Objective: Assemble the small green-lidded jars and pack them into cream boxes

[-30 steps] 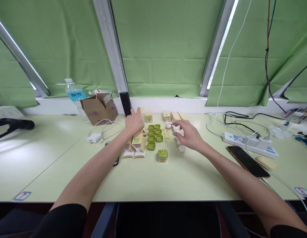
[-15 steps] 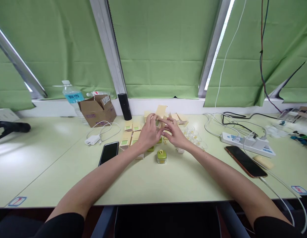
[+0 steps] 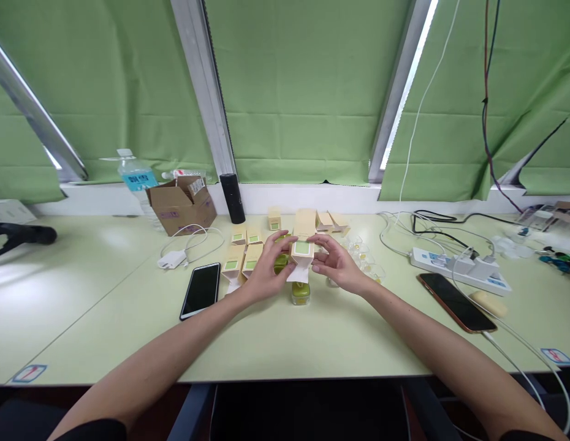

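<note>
Both hands hold one small cream cardboard box (image 3: 303, 248) above the table, its green square window facing up and a pale flap hanging toward me. My left hand (image 3: 270, 266) grips its left side, and my right hand (image 3: 336, 262) its right side, thumbs and fingers at the edges. Just below the box stands a small clear jar with a green lid (image 3: 301, 294), partly covered by the flap. Another green-lidded item (image 3: 281, 263) shows behind my left fingers. Several similar cream boxes (image 3: 231, 264) stand left of my left hand. Clear plastic pieces (image 3: 365, 257) lie beyond my right hand.
More cream boxes (image 3: 274, 219) stand at the back, some with open flaps (image 3: 331, 222). A phone (image 3: 201, 290), a charger (image 3: 173, 259), a brown carton (image 3: 181, 205) and a black cylinder (image 3: 232, 198) are leftward. Rightward lie a power strip (image 3: 459, 269), cables and another phone (image 3: 456, 301).
The box in my hands has come lower and toward me, and its windowed face now points up with a flap hanging down. My hands have moved slightly farther apart.
</note>
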`<state>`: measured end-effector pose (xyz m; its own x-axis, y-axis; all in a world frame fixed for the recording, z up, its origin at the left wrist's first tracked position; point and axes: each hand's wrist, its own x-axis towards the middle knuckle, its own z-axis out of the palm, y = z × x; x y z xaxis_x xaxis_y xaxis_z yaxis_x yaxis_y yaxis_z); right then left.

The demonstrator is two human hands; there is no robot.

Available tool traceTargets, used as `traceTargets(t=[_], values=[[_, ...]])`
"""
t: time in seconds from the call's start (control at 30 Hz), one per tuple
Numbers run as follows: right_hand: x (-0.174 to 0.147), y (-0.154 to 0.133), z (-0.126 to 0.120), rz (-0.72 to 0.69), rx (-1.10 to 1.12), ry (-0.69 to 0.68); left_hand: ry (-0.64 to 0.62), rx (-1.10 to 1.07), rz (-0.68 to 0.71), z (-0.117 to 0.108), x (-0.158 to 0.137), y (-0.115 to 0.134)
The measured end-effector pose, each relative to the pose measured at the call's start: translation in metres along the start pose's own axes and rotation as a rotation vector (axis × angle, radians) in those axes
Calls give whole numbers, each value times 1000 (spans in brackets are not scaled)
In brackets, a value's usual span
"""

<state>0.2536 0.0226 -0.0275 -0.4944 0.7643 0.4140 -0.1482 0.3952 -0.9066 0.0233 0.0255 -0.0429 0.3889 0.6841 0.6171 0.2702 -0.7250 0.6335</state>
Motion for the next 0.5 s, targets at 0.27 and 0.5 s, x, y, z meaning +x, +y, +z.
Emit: traceTargets(t=[0.27, 0.5], values=[[-7, 2, 14, 67, -4, 59, 132, 30, 0, 8, -9, 2], [-11, 7, 18, 73, -33, 102, 78, 25, -19, 8, -16, 4]])
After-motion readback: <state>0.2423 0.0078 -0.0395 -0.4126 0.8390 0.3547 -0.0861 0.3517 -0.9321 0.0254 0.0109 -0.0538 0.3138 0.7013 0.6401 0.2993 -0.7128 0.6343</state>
